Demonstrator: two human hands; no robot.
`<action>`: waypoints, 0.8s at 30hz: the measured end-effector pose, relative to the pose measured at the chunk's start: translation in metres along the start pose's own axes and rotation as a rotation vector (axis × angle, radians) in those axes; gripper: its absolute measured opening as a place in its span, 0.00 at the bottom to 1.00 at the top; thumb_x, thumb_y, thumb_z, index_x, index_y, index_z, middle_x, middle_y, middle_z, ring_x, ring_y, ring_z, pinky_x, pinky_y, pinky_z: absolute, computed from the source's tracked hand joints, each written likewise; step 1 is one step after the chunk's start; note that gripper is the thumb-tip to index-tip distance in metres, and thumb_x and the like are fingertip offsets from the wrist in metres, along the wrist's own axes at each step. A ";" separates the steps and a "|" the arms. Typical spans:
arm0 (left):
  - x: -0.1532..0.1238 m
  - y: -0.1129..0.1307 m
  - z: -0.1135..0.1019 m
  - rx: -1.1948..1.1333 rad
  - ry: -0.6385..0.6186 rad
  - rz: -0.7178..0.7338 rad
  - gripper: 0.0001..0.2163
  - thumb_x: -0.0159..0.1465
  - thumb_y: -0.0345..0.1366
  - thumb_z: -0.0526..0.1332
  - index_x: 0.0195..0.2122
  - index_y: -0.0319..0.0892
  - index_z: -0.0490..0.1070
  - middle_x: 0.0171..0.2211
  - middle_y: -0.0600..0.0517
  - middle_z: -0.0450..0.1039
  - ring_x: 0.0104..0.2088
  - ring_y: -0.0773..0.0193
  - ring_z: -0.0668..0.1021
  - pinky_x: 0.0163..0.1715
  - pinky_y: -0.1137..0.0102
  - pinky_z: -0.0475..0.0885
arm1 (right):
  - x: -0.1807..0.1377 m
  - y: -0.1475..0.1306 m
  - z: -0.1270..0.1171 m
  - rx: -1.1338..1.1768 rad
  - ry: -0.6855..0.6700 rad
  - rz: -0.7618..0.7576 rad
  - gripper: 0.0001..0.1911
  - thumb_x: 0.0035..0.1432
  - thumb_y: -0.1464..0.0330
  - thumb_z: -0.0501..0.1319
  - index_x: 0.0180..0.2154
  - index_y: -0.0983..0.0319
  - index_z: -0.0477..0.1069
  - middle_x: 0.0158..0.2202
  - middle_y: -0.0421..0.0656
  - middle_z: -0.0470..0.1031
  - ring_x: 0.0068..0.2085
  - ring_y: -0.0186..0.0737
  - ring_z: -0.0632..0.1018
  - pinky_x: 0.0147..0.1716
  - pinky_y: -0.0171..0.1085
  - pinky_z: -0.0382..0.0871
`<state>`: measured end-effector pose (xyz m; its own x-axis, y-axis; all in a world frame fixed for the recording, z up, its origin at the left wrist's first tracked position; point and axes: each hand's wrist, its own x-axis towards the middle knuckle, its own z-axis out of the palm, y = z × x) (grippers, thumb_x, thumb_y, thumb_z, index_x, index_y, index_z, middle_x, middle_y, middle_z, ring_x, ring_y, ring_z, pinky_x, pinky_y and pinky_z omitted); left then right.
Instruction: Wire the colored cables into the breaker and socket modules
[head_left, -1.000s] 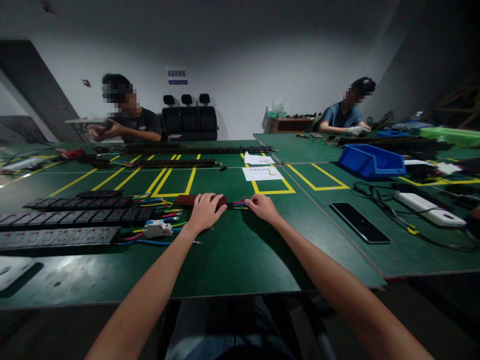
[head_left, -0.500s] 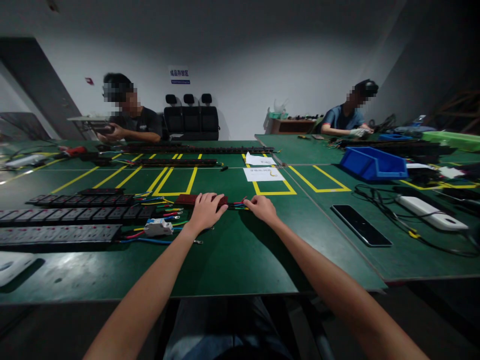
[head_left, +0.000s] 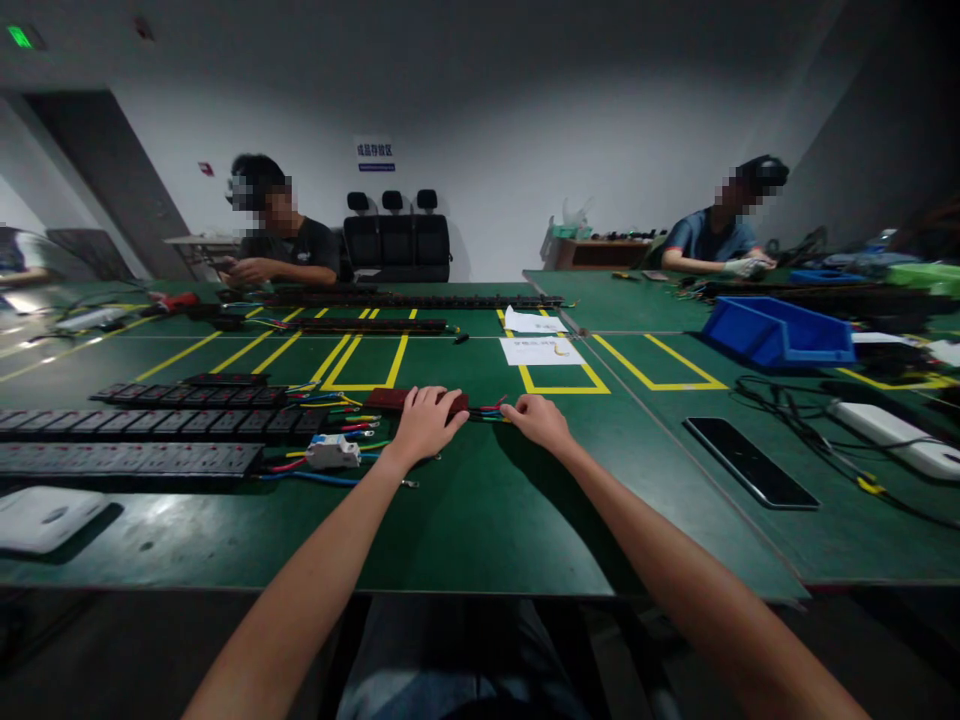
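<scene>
Nearest on the green table [head_left: 480, 520], my left hand [head_left: 424, 425] lies palm-down over the right end of a dark red rectangular block [head_left: 386, 399]; I cannot tell whether it grips. My right hand [head_left: 541, 420] is bunched closed on the block's short coloured wires [head_left: 489, 409]. A white circuit breaker [head_left: 332, 452] and black socket strips [head_left: 150, 425] crowd the left, with a black phone [head_left: 750, 475] to the right. The fingertips of both hands are hidden.

1. The left hand [head_left: 424, 425] lies on a dark red block [head_left: 386, 399] on the green worktop [head_left: 480, 520] — fingers curled over it.
2. The right hand [head_left: 540, 420] grips the coloured wires [head_left: 489, 409] at the block's right end.
3. Power strips [head_left: 150, 425] lie left — a phone [head_left: 750, 475] right.
</scene>
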<state>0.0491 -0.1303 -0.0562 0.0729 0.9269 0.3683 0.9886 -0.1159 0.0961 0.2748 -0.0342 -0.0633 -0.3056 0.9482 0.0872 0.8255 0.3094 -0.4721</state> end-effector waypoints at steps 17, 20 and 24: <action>0.001 0.000 -0.001 -0.009 -0.014 -0.001 0.25 0.75 0.52 0.50 0.67 0.45 0.67 0.61 0.41 0.71 0.63 0.47 0.70 0.68 0.46 0.58 | -0.001 -0.002 -0.004 -0.028 -0.022 -0.028 0.22 0.67 0.52 0.58 0.27 0.59 0.73 0.30 0.45 0.79 0.33 0.41 0.77 0.28 0.34 0.55; 0.001 0.000 -0.002 -0.010 -0.018 0.002 0.26 0.75 0.52 0.50 0.67 0.45 0.67 0.61 0.41 0.71 0.63 0.47 0.70 0.68 0.45 0.58 | -0.001 -0.002 -0.004 -0.034 -0.025 -0.026 0.23 0.67 0.52 0.57 0.27 0.59 0.73 0.31 0.45 0.79 0.33 0.41 0.77 0.27 0.35 0.55; 0.001 0.000 -0.002 -0.013 -0.021 0.006 0.26 0.75 0.52 0.50 0.67 0.44 0.67 0.61 0.41 0.71 0.63 0.47 0.70 0.68 0.45 0.58 | -0.001 -0.001 -0.004 -0.036 -0.027 -0.025 0.24 0.69 0.51 0.56 0.28 0.59 0.75 0.32 0.46 0.80 0.34 0.42 0.78 0.28 0.35 0.56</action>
<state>0.0487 -0.1299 -0.0538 0.0813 0.9334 0.3495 0.9863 -0.1258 0.1065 0.2759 -0.0350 -0.0589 -0.3383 0.9381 0.0747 0.8339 0.3357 -0.4381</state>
